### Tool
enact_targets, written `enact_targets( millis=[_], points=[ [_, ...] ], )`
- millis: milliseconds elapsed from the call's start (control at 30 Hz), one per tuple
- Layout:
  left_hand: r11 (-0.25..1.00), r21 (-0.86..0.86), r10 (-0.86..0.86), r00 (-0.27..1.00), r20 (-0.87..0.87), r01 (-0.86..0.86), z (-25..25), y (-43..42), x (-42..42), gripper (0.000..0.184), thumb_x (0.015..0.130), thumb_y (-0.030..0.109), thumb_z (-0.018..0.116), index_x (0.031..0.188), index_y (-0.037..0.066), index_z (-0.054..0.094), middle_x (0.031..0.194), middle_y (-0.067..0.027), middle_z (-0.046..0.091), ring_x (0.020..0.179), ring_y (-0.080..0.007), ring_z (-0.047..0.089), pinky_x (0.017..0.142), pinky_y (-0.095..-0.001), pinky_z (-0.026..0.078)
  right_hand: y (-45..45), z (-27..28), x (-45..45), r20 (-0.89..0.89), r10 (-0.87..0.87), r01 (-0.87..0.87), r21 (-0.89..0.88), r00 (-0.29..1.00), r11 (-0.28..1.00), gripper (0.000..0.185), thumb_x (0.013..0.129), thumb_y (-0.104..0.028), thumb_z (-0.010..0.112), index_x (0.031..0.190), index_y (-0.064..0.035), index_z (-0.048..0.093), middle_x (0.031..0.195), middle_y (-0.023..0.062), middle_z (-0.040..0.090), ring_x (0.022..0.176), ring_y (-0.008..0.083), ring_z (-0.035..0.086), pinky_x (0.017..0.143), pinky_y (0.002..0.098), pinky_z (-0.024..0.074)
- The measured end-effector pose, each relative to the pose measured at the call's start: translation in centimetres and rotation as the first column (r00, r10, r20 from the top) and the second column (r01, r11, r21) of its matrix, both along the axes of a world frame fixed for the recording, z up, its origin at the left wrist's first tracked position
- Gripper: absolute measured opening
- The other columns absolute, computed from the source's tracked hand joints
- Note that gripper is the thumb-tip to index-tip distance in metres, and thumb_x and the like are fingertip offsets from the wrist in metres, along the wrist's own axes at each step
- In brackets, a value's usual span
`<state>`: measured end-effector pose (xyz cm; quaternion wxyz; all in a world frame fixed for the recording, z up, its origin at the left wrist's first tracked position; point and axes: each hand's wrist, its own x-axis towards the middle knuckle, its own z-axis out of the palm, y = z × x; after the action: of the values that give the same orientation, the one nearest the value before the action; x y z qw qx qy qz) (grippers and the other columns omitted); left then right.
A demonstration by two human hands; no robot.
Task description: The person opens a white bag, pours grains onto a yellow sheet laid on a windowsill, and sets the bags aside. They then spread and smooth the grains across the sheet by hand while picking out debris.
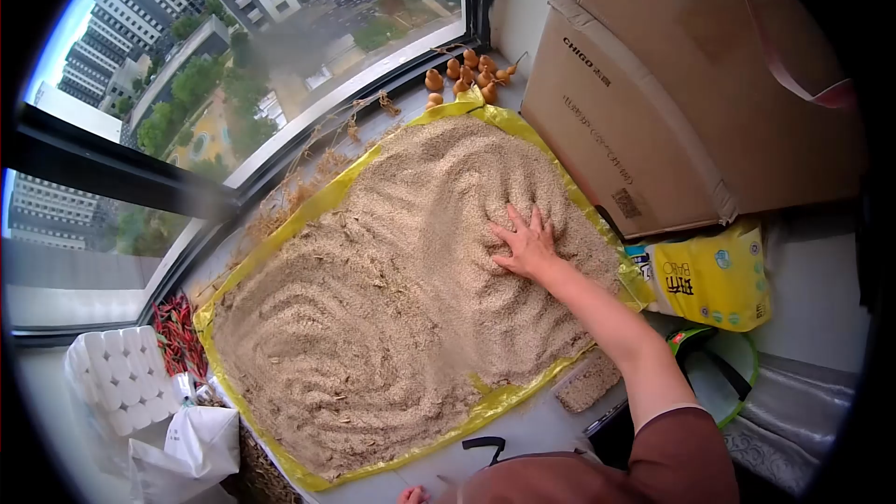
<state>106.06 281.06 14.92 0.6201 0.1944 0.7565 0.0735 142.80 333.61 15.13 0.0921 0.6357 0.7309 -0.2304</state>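
Observation:
My right hand [528, 243] lies palm down on a wide, thin layer of pale brown grain [355, 317], its fingers spread. Furrows curve through the grain around the hand, and darker bits of chaff are mixed in on the left side. Under the grain is a yellow plastic sheet [509, 399], whose edges show all round. Only a small part of my left hand [411, 496] shows at the bottom edge, near my body and off the sheet. What its fingers do is not clear.
Large cardboard boxes [635, 121] stand at the right, above a yellow bag [714, 275]. Small gourds [462, 79] sit in the far corner by the window. At the left are red chillies [177, 334], white egg trays [121, 378] and a white bag [201, 443].

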Motion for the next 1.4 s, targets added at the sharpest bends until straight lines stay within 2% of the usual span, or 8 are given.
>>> enact_targets(
  millis=[233,300,333,567,800,1100,1300,1400],
  points=[
    [0.996,0.034,-0.086,0.994,0.065,0.084,0.2,-1.1,-0.9,0.044,0.089,0.038,0.053,0.120,0.007,0.052,0.104,-0.0163,0.061,0.086,-0.0306,0.060,0.077,-0.0409,0.048,-8.5,0.4,2.3,0.052,0.334,-0.329,-0.086,0.941,0.940,0.061,0.073,-0.047,0.069,0.129,-0.0322,0.049,0.150,0.0104,0.017,0.134,0.0480,0.011,0.102,0.0661,0.0208],
    [0.996,-0.084,0.028,0.981,0.190,-0.012,-5.4,-5.1,-4.4,0.049,0.088,0.043,0.053,0.124,0.010,0.050,0.109,-0.0174,0.060,0.091,-0.0312,0.060,0.080,-0.0414,0.048,-9.8,0.9,3.6,0.051,0.356,-0.352,-0.064,0.933,0.934,0.061,0.071,-0.043,0.073,0.126,-0.0315,0.052,0.149,0.0106,0.019,0.134,0.0469,0.013,0.102,0.0663,0.0213],
    [0.850,-0.118,0.524,0.848,0.081,-0.514,-4.6,-4.9,-2.4,0.022,0.093,0.019,0.052,0.108,0.003,0.055,0.100,-0.0061,0.060,0.082,-0.0151,0.060,0.069,-0.0279,0.052,-10.2,1.2,4.2,0.069,0.333,-0.331,-0.042,0.940,0.943,0.061,0.070,-0.040,0.074,0.127,-0.0332,0.051,0.149,0.0109,0.019,0.132,0.0475,0.017,0.101,0.0635,0.0265],
    [0.836,-0.162,0.535,0.845,0.024,-0.524,0.6,-0.5,1.7,0.024,0.091,0.017,0.052,0.111,0.003,0.053,0.102,-0.0064,0.057,0.087,-0.0181,0.058,0.066,-0.0336,0.057,-12.2,2.2,1.1,0.023,0.510,-0.500,-0.162,0.860,0.851,0.063,0.076,-0.032,0.071,0.132,-0.0309,0.044,0.148,0.0141,0.019,0.131,0.0486,0.021,0.096,0.0576,0.0354],
    [0.808,-0.156,0.569,0.821,-0.041,-0.568,2.4,0.6,2.0,0.023,0.092,0.018,0.053,0.109,0.003,0.055,0.099,-0.0056,0.057,0.085,-0.0169,0.058,0.065,-0.0318,0.057,-4.4,0.0,-4.7,0.052,0.533,-0.535,0.049,0.845,0.843,0.059,0.073,-0.034,0.073,0.127,-0.0316,0.048,0.147,0.0085,0.024,0.132,0.0442,0.022,0.098,0.0578,0.0335],
    [0.772,-0.222,0.587,0.802,-0.111,-0.596,3.3,1.5,2.5,0.023,0.092,0.019,0.053,0.109,0.004,0.055,0.099,-0.0048,0.057,0.086,-0.0159,0.058,0.067,-0.0315,0.056,6.5,-1.2,-8.0,0.017,0.215,-0.215,0.118,0.977,0.969,0.052,0.083,-0.028,0.063,0.132,-0.0342,0.044,0.148,0.0066,0.024,0.134,0.0375,0.023,0.103,0.0564,0.0296],
    [0.804,-0.049,0.589,0.805,-0.076,-0.593,0.7,-1.3,2.0,0.025,0.091,0.018,0.054,0.111,0.003,0.057,0.099,-0.0060,0.060,0.082,-0.0150,0.059,0.066,-0.0285,0.054,-1.7,-0.7,-7.6,0.063,0.421,-0.425,0.117,0.905,0.897,0.048,0.086,-0.031,0.058,0.132,-0.0288,0.044,0.142,0.0059,0.033,0.132,0.0356,0.028,0.102,0.0554,0.0291],
    [0.807,0.162,0.589,0.793,-0.156,-0.567,0.5,-0.2,2.2,0.021,0.093,0.017,0.051,0.106,0.003,0.058,0.082,-0.0051,0.063,0.069,-0.0118,0.060,0.061,-0.0240,0.051,-5.1,0.4,-5.3,-0.033,0.457,-0.445,0.171,0.889,0.879,0.039,0.086,-0.026,0.058,0.125,-0.0244,0.051,0.135,0.0066,0.042,0.129,0.0323,0.033,0.104,0.0528,0.0275]
  ],
)
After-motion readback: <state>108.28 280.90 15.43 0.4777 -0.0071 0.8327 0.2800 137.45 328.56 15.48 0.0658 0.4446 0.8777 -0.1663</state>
